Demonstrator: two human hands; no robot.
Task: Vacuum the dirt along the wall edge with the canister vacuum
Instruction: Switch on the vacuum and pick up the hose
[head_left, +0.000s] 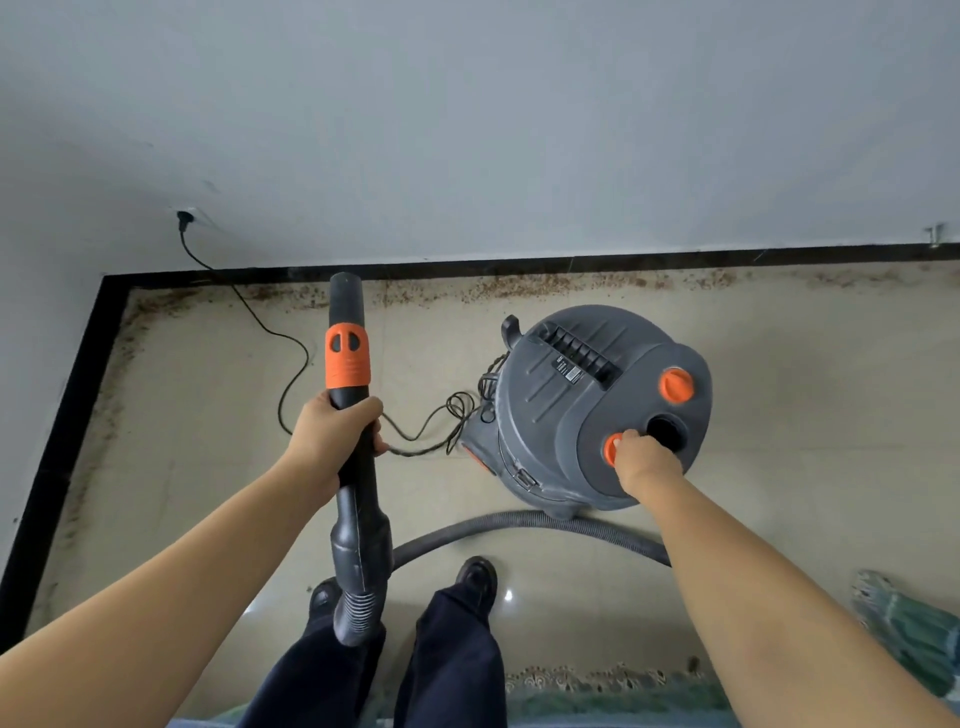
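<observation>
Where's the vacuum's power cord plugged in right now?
In the head view, the power cord runs from the canister vacuum left across the floor to a wall outlet near the room's left corner.

One vacuum, two hands, two orange knobs

Around the single grey canister vacuum (597, 405): two orange knobs (676, 385) on its lid, one dark round port (667, 434) between them, one hose (519, 527) curling just in front, one wand (349, 395) to its left, one power cord (291, 358) running left to one wall plug (183, 218). Two hands: left hand (332, 436), right hand (641, 460). Two shoes (477, 574).
</observation>
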